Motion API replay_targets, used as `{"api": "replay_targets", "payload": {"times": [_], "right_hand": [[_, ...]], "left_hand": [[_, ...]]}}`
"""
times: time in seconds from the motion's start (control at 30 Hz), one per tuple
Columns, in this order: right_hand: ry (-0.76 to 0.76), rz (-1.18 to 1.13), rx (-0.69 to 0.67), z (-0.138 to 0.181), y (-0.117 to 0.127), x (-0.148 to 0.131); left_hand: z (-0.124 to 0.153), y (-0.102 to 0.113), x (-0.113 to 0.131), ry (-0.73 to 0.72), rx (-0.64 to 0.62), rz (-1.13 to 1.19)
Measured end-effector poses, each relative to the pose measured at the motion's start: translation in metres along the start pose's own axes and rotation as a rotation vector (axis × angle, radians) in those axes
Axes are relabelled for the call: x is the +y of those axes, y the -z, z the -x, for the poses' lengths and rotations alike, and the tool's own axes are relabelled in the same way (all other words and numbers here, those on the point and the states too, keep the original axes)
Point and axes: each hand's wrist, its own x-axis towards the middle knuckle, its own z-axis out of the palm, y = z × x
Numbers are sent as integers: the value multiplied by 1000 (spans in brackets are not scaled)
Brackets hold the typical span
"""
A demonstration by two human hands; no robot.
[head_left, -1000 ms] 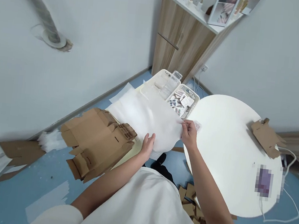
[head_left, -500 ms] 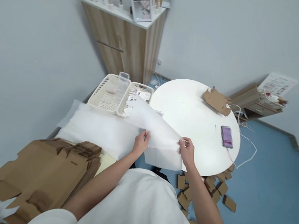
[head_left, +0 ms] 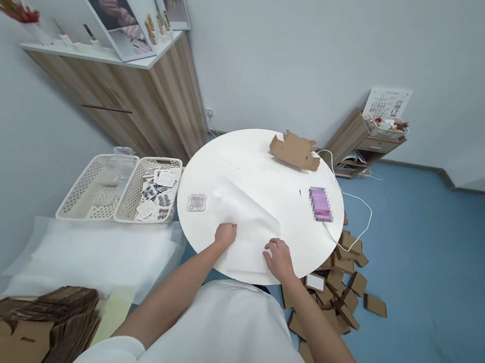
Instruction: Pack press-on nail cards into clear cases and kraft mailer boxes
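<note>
A thin white sheet of paper lies on the round white table, at its near edge. My left hand is closed on the sheet's near left edge. My right hand rests on the sheet's near right part with its fingers curled on it. A small clear packet lies on the table just left of the sheet. A folded brown cardboard box sits at the table's far side, and a purple phone with a white cable lies at the right.
Two white plastic baskets with small cards stand to the left, beside a stack of white sheets. Flat brown cardboard blanks lie at the lower left. Small cardboard boxes litter the blue floor on the right. A wooden cabinet stands behind.
I have turned right from the stack of sheets to the round table. Both hands carried one white sheet over and laid it flat on the table's near edge.
</note>
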Motion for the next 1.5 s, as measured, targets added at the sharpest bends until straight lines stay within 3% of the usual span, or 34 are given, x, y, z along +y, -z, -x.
{"api": "replay_targets", "payload": {"times": [0.07, 0.17, 0.23, 0.3, 0.43, 0.57, 0.73, 0.83, 0.97, 1.03, 1.17, 1.33, 1.5], "right_hand": [[76, 71, -104, -10, 1, 6], [50, 174, -217, -25, -3, 18], [16, 216, -275, -30, -8, 25], [0, 231, -301, -32, -12, 31], [-26, 226, -290, -36, -16, 38], [-47, 208, -300, -38, -14, 42], [-81, 168, -264, -36, -11, 39], [-88, 106, -195, -44, -14, 23], [-88, -90, -149, -73, -31, -22], [-103, -257, -188, -94, -46, -49], [-196, -566, -317, -135, -84, -103], [-280, -717, -353, -167, -125, -141], [-334, -729, -318, -169, -138, -149]], "left_hand": [[-7, -8, 6, 39, -2, -83], [-8, -14, 7, 57, 28, -184], [-1, -16, 4, 7, 115, -242], [9, -18, -2, -137, 179, -327], [32, -27, -15, -457, 39, -512], [41, -37, -24, -452, -54, -609], [41, -38, -26, -457, -87, -568], [37, -24, -32, -399, -38, -481], [15, 19, -58, -120, 172, -298], [-2, 45, -76, 2, 248, -175], [-35, 85, -107, 66, 245, 117], [-53, 97, -117, 185, 223, 342], [-53, 97, -113, 210, 165, 394]]}}
